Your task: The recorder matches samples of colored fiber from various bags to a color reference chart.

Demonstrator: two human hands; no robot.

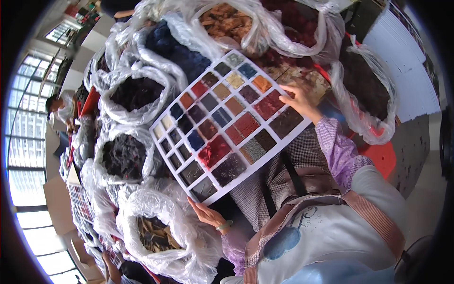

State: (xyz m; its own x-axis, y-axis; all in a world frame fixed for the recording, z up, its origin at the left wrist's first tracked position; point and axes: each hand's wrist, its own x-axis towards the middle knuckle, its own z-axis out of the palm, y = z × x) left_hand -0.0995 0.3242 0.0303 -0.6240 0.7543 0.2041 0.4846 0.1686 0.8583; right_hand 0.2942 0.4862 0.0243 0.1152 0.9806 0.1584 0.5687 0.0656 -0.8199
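Both my hands hold a white sample board (279,143) tilted in front of my lap. Rows of small square swatches cover it, in reds, blues, greys, browns, orange and cream, some looking fluffy. My left hand (208,215) grips the board's near left corner, thumb at the edge and fingers partly hidden beneath. On the far right edge, my right hand (302,102) pinches the board with its thumb on top. Just beyond the board lies an open plastic bag (177,28) with dark blue fibre (172,49) inside.
Several open clear plastic bags surround the board. One holds black fibre (125,154), another brown strips (158,234), and one at the back orange-brown pieces (227,23). A red stool (380,158) stands at right. Another person (66,106) is at far left, near windows.
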